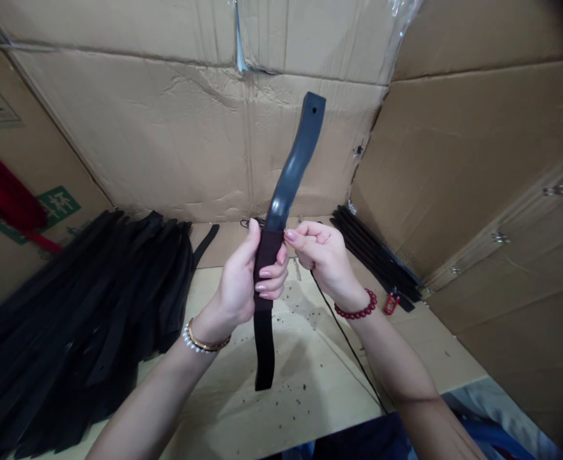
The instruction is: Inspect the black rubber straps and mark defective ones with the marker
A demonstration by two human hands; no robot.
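Observation:
A long, black, gently curved bar (295,163) stands nearly upright, leaning right at its upper end, where a small hole shows. Dark cord is wound tightly round its middle as a wrapping (265,255). My left hand (238,281) is closed round this wrapped part, the thumb along its left side. At the upper edge of the wrapping, my right hand (324,252) pinches the thin dark cord (341,319) between thumb and forefinger. Below that hand the cord trails down past my right forearm. The bar's lower end hangs above the table.
Many similar black strips (94,313) lie heaped on the left. Further dark strips (377,255) are stacked at the back right, with a small red tool (392,303) beside them. Cardboard walls (190,140) enclose the table (214,396); dark crumbs dot it. A red strap (7,191) hangs at left.

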